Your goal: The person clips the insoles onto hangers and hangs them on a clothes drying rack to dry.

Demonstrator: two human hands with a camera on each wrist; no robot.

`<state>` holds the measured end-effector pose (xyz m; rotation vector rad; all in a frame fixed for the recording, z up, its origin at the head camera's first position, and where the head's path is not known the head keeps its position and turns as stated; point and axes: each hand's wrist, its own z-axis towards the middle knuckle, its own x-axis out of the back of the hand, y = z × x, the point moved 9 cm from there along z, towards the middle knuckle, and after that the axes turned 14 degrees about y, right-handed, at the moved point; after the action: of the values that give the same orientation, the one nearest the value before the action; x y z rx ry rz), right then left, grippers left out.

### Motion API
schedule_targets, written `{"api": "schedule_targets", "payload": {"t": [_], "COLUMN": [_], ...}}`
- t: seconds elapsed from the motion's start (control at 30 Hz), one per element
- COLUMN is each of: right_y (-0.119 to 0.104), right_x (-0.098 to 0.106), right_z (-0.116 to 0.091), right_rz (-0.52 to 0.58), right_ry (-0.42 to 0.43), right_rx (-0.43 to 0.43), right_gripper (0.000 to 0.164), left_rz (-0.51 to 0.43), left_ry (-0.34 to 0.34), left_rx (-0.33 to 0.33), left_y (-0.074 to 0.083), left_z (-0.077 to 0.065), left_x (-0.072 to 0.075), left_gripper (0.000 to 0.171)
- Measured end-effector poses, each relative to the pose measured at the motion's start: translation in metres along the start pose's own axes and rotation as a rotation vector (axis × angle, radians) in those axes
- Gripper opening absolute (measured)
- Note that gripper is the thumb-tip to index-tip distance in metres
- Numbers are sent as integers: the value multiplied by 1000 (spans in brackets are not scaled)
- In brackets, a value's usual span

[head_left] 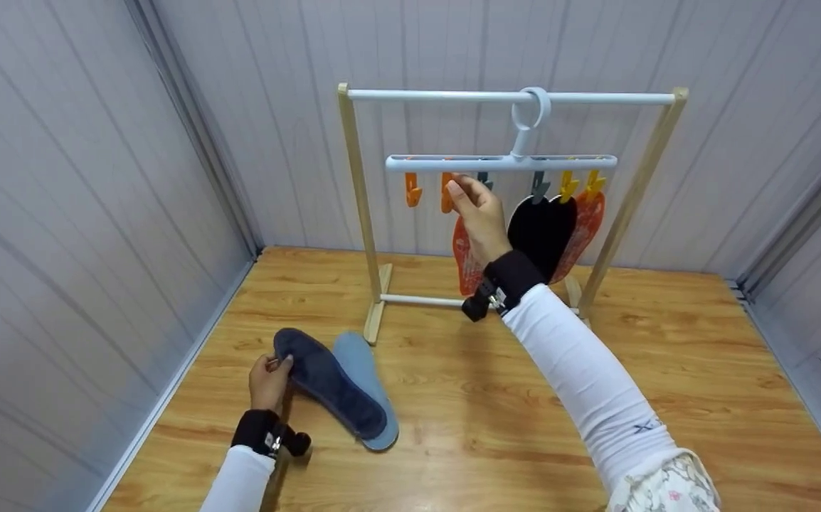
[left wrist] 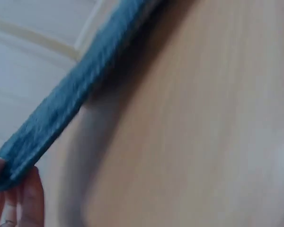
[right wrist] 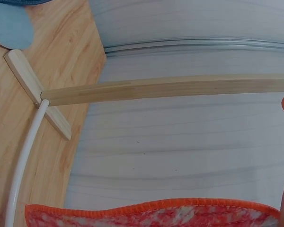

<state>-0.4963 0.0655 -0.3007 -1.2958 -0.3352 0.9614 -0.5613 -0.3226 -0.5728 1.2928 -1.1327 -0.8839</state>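
My left hand [head_left: 268, 384] pinches the edge of a dark blue fuzzy insole [head_left: 332, 391], near its upper end. A light blue insole [head_left: 359, 363] lies partly hidden beneath it on the floor. In the left wrist view the dark insole [left wrist: 61, 109] is seen edge-on, with fingers [left wrist: 32, 198] at its tip. My right hand [head_left: 485, 220] is raised to the white clip hanger [head_left: 439, 163], thumb and fingers pinching an orange clip [head_left: 446, 195]. Another orange clip [head_left: 412, 190] hangs to its left. Behind the hand hangs a red patterned insole [head_left: 462, 256] with orange trim, partly hidden.
The hanger hooks over the white bar of a wooden rack [head_left: 356, 192]. At its right side, a grey clip [head_left: 540, 188] and yellow clips [head_left: 568, 186] hold a black insole [head_left: 542, 235] and another red insole [head_left: 585, 235]. Panel walls [head_left: 97, 213] surround the wood floor [head_left: 467, 441].
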Motion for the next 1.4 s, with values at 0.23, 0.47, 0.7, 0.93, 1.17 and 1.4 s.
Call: {"api": "schedule_targets", "payload": {"t": [0.23,0.47,0.7,0.93,1.17,1.4], "right_y": [2,5,6,6,5,5], "right_x": [0,4,2,-1,1,-1], "right_z": [-4,-5,-6,-8,-8,-10], "right_rz": [-8,-28,0,-7,-20,-19], "right_ry": [-34,-47,-50,-63,-67,-70], "right_rx": [-33,-36,-64,-83,-76,-72], "right_gripper": [39,39,39,42,41,41], "left_rz": [-90,-191,-194,-196,-179,-205], "left_ry": [-83,-185,-251,-268,-289,-287], "left_rx": [-110,-255,-381,-420,-490,-556], "left_y": [50,103,152,165,180,185], "left_z": [-21,-59,-97,-114,-132,-130], "left_x": [-20,-44,-53,-60,-70,-91], "left_gripper": [28,21,18,17,18,16]}}
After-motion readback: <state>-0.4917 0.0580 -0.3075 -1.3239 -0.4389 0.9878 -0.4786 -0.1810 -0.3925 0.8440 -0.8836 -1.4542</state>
